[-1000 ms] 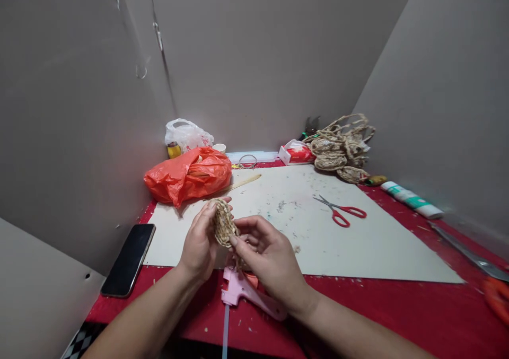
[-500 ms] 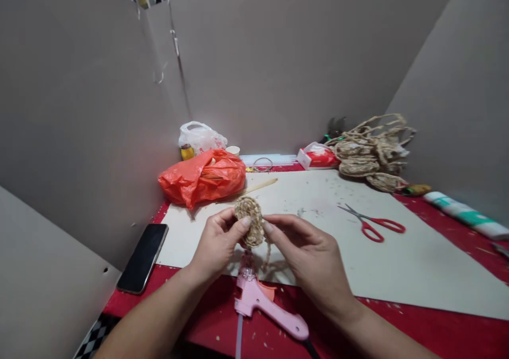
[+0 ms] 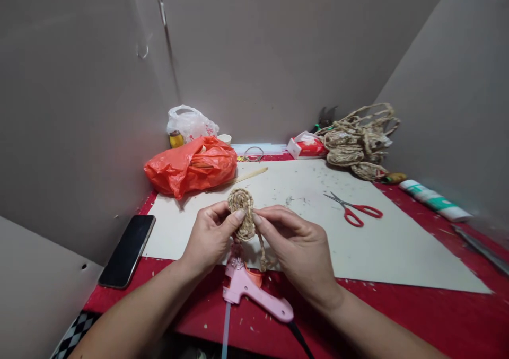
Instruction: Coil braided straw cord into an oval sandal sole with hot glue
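Note:
A small oval coil of braided straw rope [image 3: 242, 210] is held upright above the table between both hands. My left hand [image 3: 209, 237] pinches its left edge with thumb and fingers. My right hand [image 3: 296, 247] pinches its right edge. A loose tail of the rope [image 3: 262, 253] hangs down from the coil to the table. A pink hot glue gun [image 3: 254, 292] lies on the red table just below my hands, nozzle toward the coil.
A cream board [image 3: 358, 237] covers the red table [image 3: 417, 316]. Red-handled scissors [image 3: 353, 210] lie on it at right. An orange plastic bag [image 3: 191, 168], a pile of straw rope pieces [image 3: 358, 144], a phone [image 3: 127, 250] and grey partition walls surround the work area.
The coil has turned from edge-on to face the camera, and both hands now pinch it from either side. The camera view shifted slightly.

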`<state>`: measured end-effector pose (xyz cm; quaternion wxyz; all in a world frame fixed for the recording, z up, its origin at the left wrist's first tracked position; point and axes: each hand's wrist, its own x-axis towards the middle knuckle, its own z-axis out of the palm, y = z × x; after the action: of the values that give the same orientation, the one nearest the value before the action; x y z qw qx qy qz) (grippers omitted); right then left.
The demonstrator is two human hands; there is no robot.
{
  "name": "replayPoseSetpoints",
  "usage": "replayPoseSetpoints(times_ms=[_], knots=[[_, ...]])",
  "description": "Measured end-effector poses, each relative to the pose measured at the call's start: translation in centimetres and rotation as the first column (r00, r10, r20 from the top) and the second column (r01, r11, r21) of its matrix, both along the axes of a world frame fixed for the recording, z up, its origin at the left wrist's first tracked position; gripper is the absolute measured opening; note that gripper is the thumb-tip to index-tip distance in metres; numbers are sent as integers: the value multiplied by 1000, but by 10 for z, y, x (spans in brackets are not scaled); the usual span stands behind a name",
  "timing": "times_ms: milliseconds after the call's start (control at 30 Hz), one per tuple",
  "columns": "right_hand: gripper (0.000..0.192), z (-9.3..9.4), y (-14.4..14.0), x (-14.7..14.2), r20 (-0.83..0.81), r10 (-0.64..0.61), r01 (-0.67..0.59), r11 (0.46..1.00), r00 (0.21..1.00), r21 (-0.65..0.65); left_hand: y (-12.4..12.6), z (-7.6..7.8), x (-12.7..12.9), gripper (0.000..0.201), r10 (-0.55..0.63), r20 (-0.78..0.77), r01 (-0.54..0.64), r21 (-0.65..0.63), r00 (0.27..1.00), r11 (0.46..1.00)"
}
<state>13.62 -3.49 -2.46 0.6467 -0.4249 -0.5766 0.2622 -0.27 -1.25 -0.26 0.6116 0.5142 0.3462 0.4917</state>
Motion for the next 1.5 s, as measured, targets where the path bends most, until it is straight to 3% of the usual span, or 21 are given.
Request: replayPoseSetpoints(times_ms=[233,500,933,1167,1500], knots=[[9,-5,2,0,9,-12,12,1000,1000,14,1,-6,3,21,18,3,-18,-19,1000,1000],[19,-3,7,1,87,100,-101,995,991,2,11,-9,-6,20,44,21,-44,14,999,999],[29,-5,3,8,120,196,-210,971,973,113,13,-4,-11,17,-59,66,62,-49,996,997],[28,-6,-1,8,158,149,-173,974,976,145,11,-3,-10,16,-39,75,41,-26,996,999],[26,-3,3,10,52,10,-16,991,999,131,8,-2,-12,14,-73,7,73,32,997,997]])
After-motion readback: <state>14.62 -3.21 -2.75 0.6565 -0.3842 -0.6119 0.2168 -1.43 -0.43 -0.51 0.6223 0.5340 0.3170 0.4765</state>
